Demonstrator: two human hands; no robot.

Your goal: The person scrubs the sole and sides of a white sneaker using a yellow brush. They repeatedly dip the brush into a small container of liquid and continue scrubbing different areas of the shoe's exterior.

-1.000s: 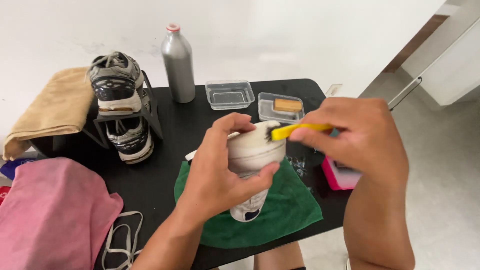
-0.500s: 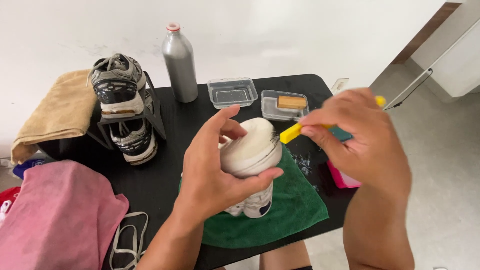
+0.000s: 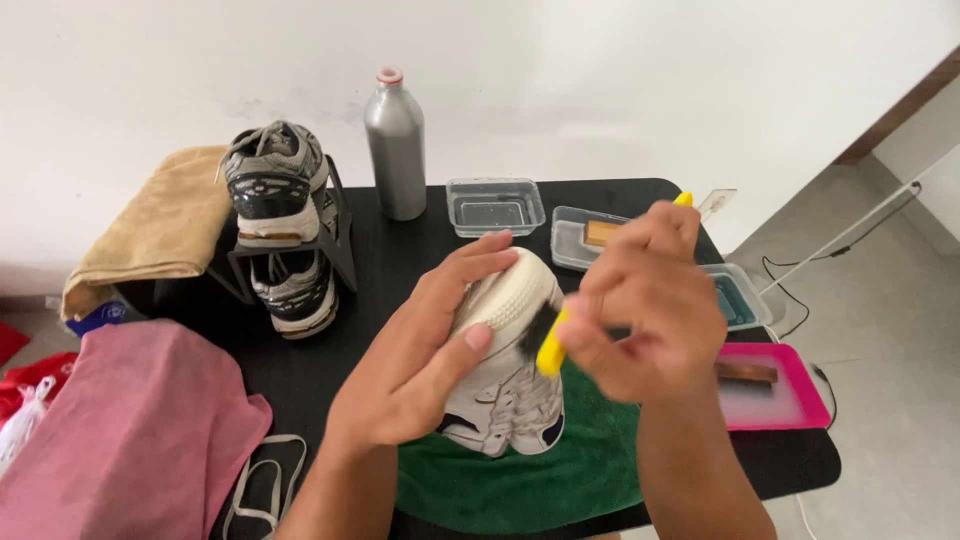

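Left hand [image 3: 420, 365] grips a white sneaker [image 3: 505, 375] upright over the green cloth [image 3: 590, 470], sole facing away; right hand [image 3: 650, 300], just right of it, closes around a yellow brush [image 3: 550, 345] whose bristles touch the sole. Beyond both hands stands an unlabelled silver bottle [image 3: 395, 150], with clear rectangular tubs [image 3: 495, 205] beside it.
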